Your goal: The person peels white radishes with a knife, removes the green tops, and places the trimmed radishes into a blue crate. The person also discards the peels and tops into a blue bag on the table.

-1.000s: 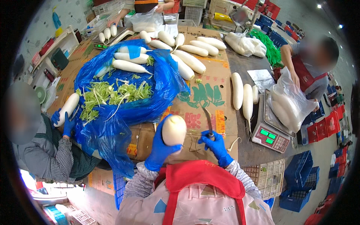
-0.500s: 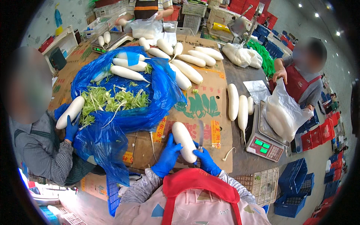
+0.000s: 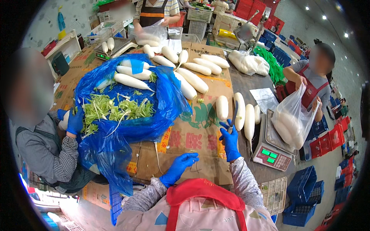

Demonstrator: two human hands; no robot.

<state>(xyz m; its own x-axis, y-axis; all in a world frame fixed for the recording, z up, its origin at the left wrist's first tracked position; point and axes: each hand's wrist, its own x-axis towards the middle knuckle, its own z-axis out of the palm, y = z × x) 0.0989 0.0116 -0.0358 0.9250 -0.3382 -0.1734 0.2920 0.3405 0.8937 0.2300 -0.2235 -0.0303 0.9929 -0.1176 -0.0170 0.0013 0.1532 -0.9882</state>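
Note:
My right hand (image 3: 230, 143), in a blue glove, is wrapped around the handle of a knife (image 3: 234, 114) whose blade points away from me. Just beyond it, a trimmed white radish (image 3: 222, 107) lies on the cardboard (image 3: 189, 152). My left hand (image 3: 179, 168), also blue-gloved, hovers near the table's front edge with its fingers stretched out and nothing in it. A thin root (image 3: 157, 157) lies on the cardboard to its left. More radishes (image 3: 239, 111) rest side by side to the right of the knife.
A blue plastic sheet (image 3: 169, 102) holds radishes and cut leaves (image 3: 115, 109). At right stands a scale (image 3: 271, 154); a person there holds a bagged radish (image 3: 290, 127). The person at left grips a radish (image 3: 64, 120). Someone across the table handles another bag (image 3: 149, 34).
The radish left my hands and now lies farther off on the cardboard. My right hand moved forward and right with the knife; my left came back, emptied. The person at right lifted the bag.

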